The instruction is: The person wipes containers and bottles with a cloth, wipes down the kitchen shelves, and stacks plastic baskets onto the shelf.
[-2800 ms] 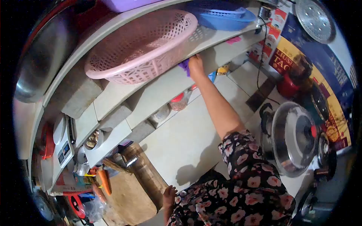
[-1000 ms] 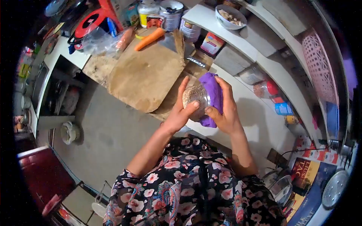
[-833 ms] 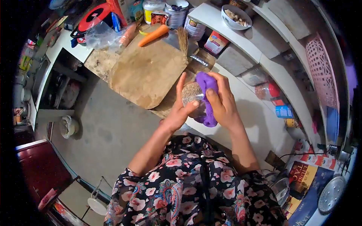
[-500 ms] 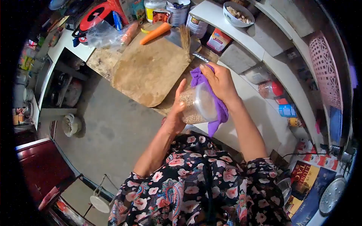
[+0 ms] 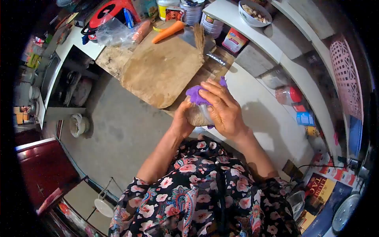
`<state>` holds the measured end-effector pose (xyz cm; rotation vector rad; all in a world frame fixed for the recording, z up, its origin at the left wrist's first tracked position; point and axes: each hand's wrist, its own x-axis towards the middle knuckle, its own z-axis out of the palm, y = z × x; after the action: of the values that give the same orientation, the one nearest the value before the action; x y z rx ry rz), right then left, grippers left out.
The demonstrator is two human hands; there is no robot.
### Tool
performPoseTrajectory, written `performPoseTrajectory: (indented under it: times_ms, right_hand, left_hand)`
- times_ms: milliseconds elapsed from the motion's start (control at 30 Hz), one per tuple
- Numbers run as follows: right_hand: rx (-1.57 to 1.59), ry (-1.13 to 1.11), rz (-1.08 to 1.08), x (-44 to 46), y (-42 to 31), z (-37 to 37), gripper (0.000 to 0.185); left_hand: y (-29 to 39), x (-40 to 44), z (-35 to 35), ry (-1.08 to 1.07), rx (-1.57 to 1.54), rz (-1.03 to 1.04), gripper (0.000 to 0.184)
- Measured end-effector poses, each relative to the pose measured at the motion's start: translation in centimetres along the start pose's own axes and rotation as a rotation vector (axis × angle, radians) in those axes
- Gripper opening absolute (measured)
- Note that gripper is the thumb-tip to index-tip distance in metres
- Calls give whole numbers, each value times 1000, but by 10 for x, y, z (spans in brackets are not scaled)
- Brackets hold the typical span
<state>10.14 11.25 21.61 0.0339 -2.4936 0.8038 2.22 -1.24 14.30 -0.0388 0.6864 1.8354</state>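
A clear plastic jar [image 5: 197, 118] with small tan grains inside is held in front of my chest, tilted. My left hand [image 5: 181, 121] wraps round its body from the left. Over the jar's lid end my right hand [image 5: 226, 111] presses a purple cloth [image 5: 196, 94], its fingers bent across the cloth. Much of the lid lies hidden beneath cloth and fingers. Just beyond the hands is a worn wooden cutting board [image 5: 160, 69], with an orange carrot [image 5: 169, 31] on its far edge.
A straw brush [image 5: 199, 38] lies by the board's far right corner. A white bowl [image 5: 254, 15] of pale chunks stands on the shelf at upper right. Clear plastic bags [image 5: 114, 34] lie at the back left. A lidded red pot [image 5: 108, 15] sits behind them.
My right hand has swung from the jar's right side over its lid end, bringing the purple cloth along, bunched up. My left hand still holds the jar.
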Motion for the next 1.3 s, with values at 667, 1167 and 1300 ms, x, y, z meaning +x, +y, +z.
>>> performPoseTrajectory:
  times_ms: [667, 1167, 1300]
  right_hand:
    - [45, 81, 107, -12, -2, 0, 42]
    - [1490, 800, 958, -8, -10, 14, 54]
    - [513, 666, 647, -19, -11, 52, 73]
  left_hand:
    - [20, -11, 29, 11, 455, 56, 62]
    - [-23, 9, 41, 189, 182, 523, 58]
    - [-37, 24, 31, 417, 479, 694, 52]
